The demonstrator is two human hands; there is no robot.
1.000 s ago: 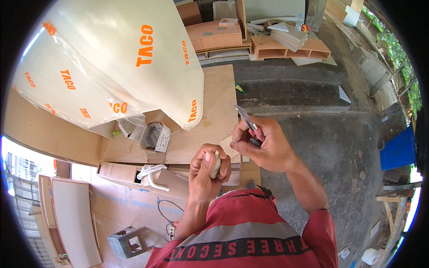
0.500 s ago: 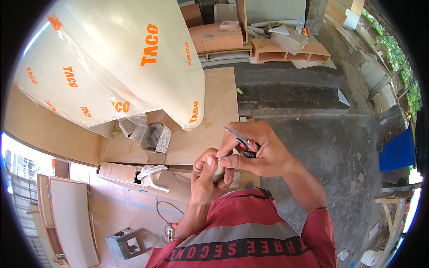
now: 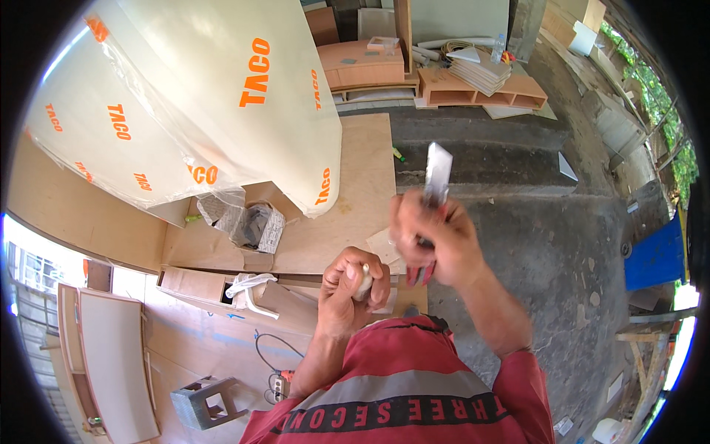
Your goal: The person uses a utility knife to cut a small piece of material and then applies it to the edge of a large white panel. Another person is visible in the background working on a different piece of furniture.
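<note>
My left hand (image 3: 342, 300) is curled round a small, rounded off-white thing (image 3: 364, 281) with a narrow tip pointing up. Its kind I cannot make out, since the fingers cover most of it. A short way to the right, my right hand (image 3: 442, 240) grips a red and black utility knife (image 3: 438, 174). The broad, bright blade sticks up past the fingers, and the red end of the handle shows below them. Motion blurs this hand a little. Both hands are over the near edge of a plywood tabletop (image 3: 362, 200), apart from each other.
A large panel wrapped in printed plastic film (image 3: 192, 96) leans over the table's left side. Near it stands a paper-covered box (image 3: 262, 226). A carton with white plastic (image 3: 251, 292), a power strip (image 3: 278, 386) and a grey frame (image 3: 207, 403) lie lower left. Stacked boards (image 3: 477, 74) lie far off.
My right hand has moved right, away from the left hand, and swung the utility knife so its blade points up. The left hand keeps hold of the off-white thing, whose tip now shows.
</note>
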